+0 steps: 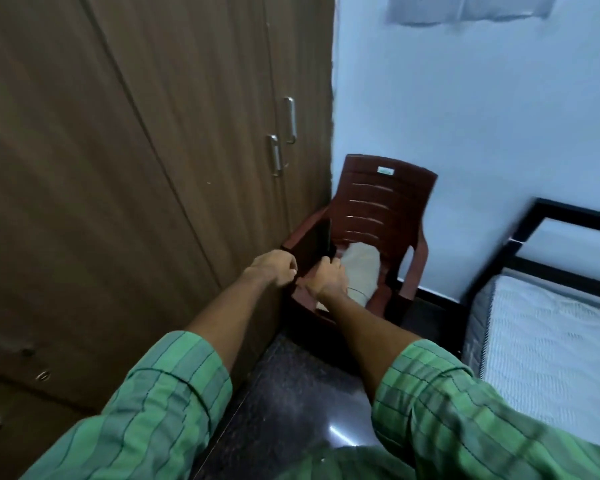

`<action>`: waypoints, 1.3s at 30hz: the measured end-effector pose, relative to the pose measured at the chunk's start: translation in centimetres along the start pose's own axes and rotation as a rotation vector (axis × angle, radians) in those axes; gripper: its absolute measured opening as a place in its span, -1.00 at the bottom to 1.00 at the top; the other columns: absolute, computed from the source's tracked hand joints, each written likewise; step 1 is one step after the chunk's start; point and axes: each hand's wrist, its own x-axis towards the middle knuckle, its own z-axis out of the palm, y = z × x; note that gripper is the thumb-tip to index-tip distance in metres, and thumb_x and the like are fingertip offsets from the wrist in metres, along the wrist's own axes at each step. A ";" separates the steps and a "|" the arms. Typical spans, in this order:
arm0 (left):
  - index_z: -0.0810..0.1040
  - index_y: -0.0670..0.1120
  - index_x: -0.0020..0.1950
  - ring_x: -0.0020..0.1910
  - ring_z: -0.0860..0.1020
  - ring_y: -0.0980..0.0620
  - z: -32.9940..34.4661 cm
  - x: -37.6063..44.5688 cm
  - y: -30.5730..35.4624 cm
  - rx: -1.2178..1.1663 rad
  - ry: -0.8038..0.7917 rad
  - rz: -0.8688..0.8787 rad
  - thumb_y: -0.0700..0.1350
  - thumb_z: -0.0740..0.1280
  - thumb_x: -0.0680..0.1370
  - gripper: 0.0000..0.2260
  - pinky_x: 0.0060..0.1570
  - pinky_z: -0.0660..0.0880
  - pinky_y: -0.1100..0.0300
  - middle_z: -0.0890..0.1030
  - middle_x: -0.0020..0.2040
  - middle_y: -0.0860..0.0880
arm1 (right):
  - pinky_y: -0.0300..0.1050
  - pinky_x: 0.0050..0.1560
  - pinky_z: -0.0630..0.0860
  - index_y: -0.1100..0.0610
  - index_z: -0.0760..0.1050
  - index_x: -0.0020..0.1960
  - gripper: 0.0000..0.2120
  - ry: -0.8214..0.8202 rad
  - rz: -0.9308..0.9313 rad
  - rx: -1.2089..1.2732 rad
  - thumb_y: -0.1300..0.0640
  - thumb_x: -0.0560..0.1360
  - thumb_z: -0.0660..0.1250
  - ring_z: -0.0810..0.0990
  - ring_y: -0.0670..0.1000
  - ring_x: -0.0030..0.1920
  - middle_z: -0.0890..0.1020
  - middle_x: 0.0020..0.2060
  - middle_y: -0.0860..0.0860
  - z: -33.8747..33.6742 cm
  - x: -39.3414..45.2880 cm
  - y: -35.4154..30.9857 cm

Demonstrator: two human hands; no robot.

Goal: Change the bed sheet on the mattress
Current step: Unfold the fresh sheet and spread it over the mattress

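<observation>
A folded beige sheet (360, 268) lies on the seat of a brown plastic chair (385, 202) in the corner. A dark flat object (314, 242) leans against the chair's left armrest. My left hand (274, 268) is curled, its fingertips pinching the object's lower left corner. My right hand (326, 278) grips its lower right edge, just beside the beige sheet and partly covering it. The bare mattress (551, 341), white and quilted with a grey side, lies at the right, well apart from both hands.
A tall brown wardrobe (136, 168) with metal handles (290, 119) fills the left, touching the chair. The black bed frame (568, 216) stands against the pale blue wall. Dark polished floor (291, 393) runs between wardrobe and bed.
</observation>
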 end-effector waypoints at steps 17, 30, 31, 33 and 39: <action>0.70 -0.03 0.10 0.07 0.63 -0.15 11.2 31.5 3.7 -0.094 -0.391 0.024 0.06 0.26 0.42 -0.63 0.17 0.60 -0.04 0.68 0.13 -0.07 | 0.15 0.46 0.37 0.12 0.27 0.59 -0.34 -0.239 0.370 0.183 -0.22 0.62 0.24 0.34 0.29 0.48 0.37 0.51 0.20 5.2 24.0 14.0; 0.29 -0.08 0.57 0.27 0.56 -0.21 27.1 51.2 0.7 -0.417 -0.570 -0.227 -0.08 0.45 0.49 -0.32 0.16 0.55 0.03 0.52 0.40 -0.16 | 0.12 0.61 0.07 -0.03 -0.01 0.69 -0.35 -0.578 0.512 0.227 -0.18 0.69 0.13 0.04 0.27 0.64 -0.04 0.68 0.11 20.1 38.7 22.3; 0.25 -0.11 0.58 0.30 0.54 -0.20 27.8 51.3 0.7 -0.489 -0.587 -0.299 -0.07 0.49 0.47 -0.27 0.20 0.54 0.00 0.49 0.42 -0.16 | 0.13 0.61 0.04 -0.04 -0.07 0.69 -0.32 -0.623 0.510 0.220 -0.18 0.69 0.12 0.00 0.28 0.64 -0.10 0.68 0.08 20.9 38.5 22.8; 0.30 -0.15 0.54 0.32 0.55 -0.17 30.5 51.6 0.7 -0.643 -0.613 -0.443 -0.02 0.58 0.41 -0.21 0.28 0.54 -0.06 0.50 0.42 -0.14 | 0.14 0.62 -0.02 -0.09 -0.14 0.69 -0.29 -0.694 0.515 0.211 -0.22 0.68 0.13 -0.08 0.27 0.65 -0.18 0.68 0.01 22.3 38.2 24.1; 0.60 -0.16 0.28 0.12 0.66 -0.11 32.7 50.6 2.6 -0.880 -0.452 -0.575 0.15 0.63 0.25 -0.30 0.11 0.62 0.03 0.67 0.17 -0.07 | 0.08 0.64 -0.02 -0.09 -0.03 0.68 -0.33 -0.619 0.575 0.358 -0.25 0.68 0.12 0.00 0.18 0.66 -0.01 0.68 0.00 22.7 38.4 25.4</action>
